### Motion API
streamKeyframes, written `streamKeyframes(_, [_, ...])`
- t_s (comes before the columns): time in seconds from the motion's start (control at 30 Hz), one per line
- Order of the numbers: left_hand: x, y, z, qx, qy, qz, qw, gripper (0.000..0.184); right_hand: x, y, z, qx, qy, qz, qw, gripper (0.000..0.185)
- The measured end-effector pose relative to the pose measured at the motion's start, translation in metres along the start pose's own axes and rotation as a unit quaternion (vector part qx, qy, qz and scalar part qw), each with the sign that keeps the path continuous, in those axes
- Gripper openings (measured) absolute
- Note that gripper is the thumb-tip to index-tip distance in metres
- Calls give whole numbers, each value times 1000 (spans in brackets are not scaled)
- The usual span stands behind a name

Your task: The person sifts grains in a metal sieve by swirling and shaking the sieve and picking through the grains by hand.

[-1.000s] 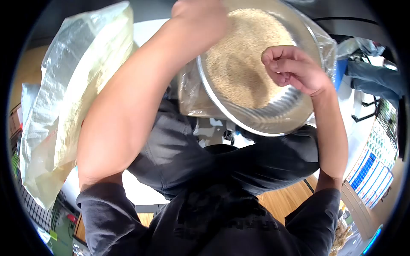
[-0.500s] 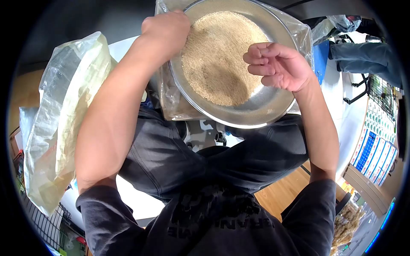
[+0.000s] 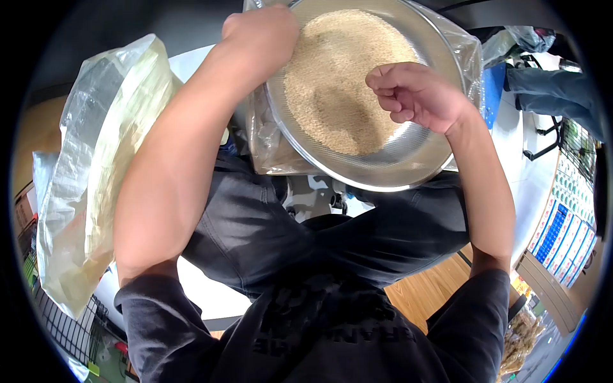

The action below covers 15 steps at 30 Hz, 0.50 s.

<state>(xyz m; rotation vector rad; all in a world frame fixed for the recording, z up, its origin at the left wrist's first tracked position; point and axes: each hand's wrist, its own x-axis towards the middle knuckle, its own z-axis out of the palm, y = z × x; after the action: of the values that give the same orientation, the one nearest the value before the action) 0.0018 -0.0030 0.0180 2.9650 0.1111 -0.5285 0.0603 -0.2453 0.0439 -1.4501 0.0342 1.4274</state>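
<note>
A round metal mesh sieve (image 3: 408, 153) holds a bed of pale brown grains (image 3: 345, 83) and rests on clear plastic wrapping (image 3: 260, 143) just above my knees. At the sieve's upper left edge, my left hand (image 3: 265, 38) is closed at the rim, its fingertips mostly hidden. My right hand (image 3: 412, 96) hovers over the right part of the grains, palm partly turned up. Its thumb and forefinger are pinched together and the other fingers curl in. Anything between those fingertips is too small to make out.
A large translucent bag (image 3: 96, 172) stands at the left, beside my left forearm. A person's legs in jeans (image 3: 552, 92) are at the upper right. Boxes with blue and white print (image 3: 562, 236) lie at the right, above a bundle of dried stalks (image 3: 520, 341).
The view shifted, so the sieve first appears further left, then slightly right again. My right hand's fingers, looser half a second ago, are now drawn into a pinch. My left hand stays by the rim.
</note>
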Motion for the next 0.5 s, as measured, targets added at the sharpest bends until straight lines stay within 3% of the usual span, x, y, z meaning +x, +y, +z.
streamKeyframes(0.1, [7,2,13,34,51,-43,997,24,18,15,5,-87,47,50,994,18])
streamKeyframes(0.2, [7,0,14,72,45,-12,996,26,34,27,12,-184,41,64,980,15])
streamKeyframes(0.27, [7,0,13,61,37,-21,997,26,43,30,18,-349,61,48,934,18])
streamKeyframes(0.3, [8,0,12,52,36,-30,998,27,48,36,15,-346,58,53,935,18])
streamKeyframes(0.37, [9,1,9,43,24,-33,998,27,59,47,3,-477,51,-39,877,22])
streamKeyframes(0.5, [5,3,6,40,25,-46,998,27,63,40,-7,-530,51,-3,847,22])
